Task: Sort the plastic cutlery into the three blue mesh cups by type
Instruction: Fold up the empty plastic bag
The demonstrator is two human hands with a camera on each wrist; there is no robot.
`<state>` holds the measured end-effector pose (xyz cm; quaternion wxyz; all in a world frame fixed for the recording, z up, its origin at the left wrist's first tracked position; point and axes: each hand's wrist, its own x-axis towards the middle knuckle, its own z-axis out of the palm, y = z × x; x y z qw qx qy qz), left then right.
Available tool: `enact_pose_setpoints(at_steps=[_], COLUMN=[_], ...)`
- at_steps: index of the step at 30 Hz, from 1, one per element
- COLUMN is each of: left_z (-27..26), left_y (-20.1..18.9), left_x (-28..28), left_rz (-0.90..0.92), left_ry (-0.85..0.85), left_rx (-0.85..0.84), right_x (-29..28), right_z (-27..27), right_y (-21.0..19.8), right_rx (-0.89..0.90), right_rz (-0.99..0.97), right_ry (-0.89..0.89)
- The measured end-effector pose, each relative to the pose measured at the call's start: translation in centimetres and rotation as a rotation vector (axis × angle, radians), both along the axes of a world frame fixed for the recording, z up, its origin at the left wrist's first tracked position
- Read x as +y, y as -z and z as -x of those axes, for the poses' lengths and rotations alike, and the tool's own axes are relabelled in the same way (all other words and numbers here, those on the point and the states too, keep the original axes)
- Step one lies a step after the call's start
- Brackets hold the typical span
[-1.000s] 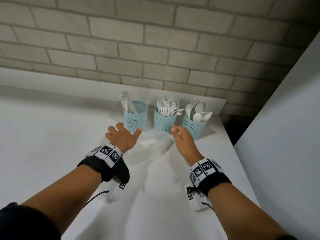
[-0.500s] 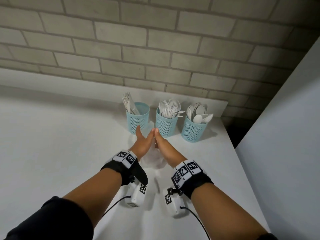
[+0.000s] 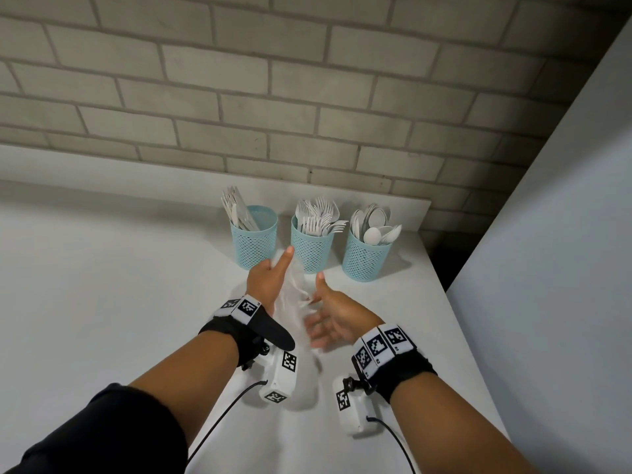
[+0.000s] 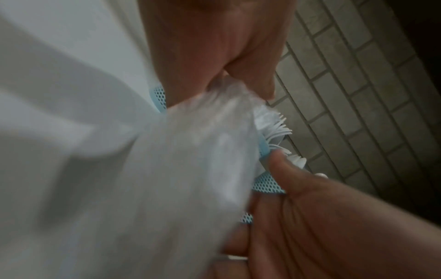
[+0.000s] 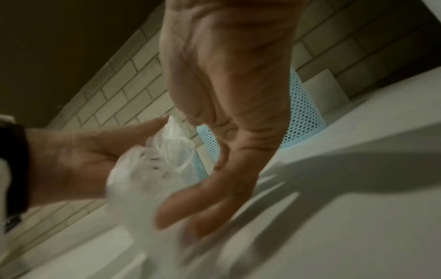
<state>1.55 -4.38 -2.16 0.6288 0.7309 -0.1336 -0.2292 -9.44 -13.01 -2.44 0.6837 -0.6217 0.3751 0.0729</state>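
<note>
The white table [image 3: 102,302] spread under both hands, with a brick wall [image 3: 239,97] rising beyond the fingertips and a pale panel [image 3: 547,268] off to the outer side of the right hand. Past the fingers stood the three blue mesh cups in a row, near the wall: the knife cup [image 3: 253,237] just ahead of the left hand, the fork cup [image 3: 312,244] ahead of the gap between the hands, and the spoon cup [image 3: 366,256] ahead and outward of the right hand. White knives [image 3: 236,208], forks [image 3: 318,217] and spoons [image 3: 374,224] stood sorted in them. Between the palms hung a crumpled clear plastic bag [image 3: 294,295]. The left hand [image 3: 268,282] pinched its upper end, thumb against fingers, as the left wrist view showed. The right hand [image 3: 333,319] lay slack below it, palm turned inward, fingers straight and spread, touching the bag's lower part without gripping. Whether anything remained inside the bag could not be told.
</note>
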Motion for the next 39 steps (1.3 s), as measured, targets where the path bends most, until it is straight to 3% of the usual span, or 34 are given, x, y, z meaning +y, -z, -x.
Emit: enact_pose_setpoints(at_steps=[3,6,8,11,14,18,21,23,27,32,37,39], left_z=[1.0,1.9,2.1,1.9,1.5,1.4,1.6,2.2,3.3,3.0,1.6,1.7], left_y=[-0.2,-0.3,-0.4,-0.5,-0.5,-0.7,-1.1,-1.5,-1.7,-1.8,-1.4,-1.6], left_x=[-0.4,-0.9,-1.2,-1.5,-1.5,-1.3,-1.5,-1.4,-1.2,-2.3,-2.4,-2.1], left_rz=[0.019,-0.004,-0.020,-0.023,0.014,0.043,0.044,0.081,0.110,-0.021,-0.008,0.014], left_ry=[0.013,0.061,0.066,0.066,0.083,0.051,0.088,0.156,0.235,0.267,0.228,0.213], left_rx=[-0.035,-0.092,-0.093,-0.057,-0.060,-0.199,-0.328,-0.388,-0.434,-0.452,-0.367,-0.326], right_x=[0.2,0.2,0.0,0.2,-0.1,-0.8,-0.5,0.1,0.8,1.3,1.8,1.8], right_z=[-0.6,-1.8,-2.8,-3.8,-4.1,-3.8,-3.2,-2.9,-3.0,-3.3,-3.3,-3.5], right_y=[0.1,-0.4,-0.6,-0.6,0.2,0.2,0.3,-0.1,-1.6,-0.8,-2.3,-2.5], right_rx=[0.006,-0.242,-0.315,-0.350,-0.380,-0.270,-0.144,-0.152,-0.244,-0.211,-0.309,-0.329], right_rz=[-0.203,-0.363,-0.226,-0.006,0.028,0.131,0.002,-0.120,-0.104,0.475,0.797,0.803], right_ry=[-0.040,0.233,0.375,0.381,0.397,0.381,0.248,0.171,0.317,0.225,0.249,0.272])
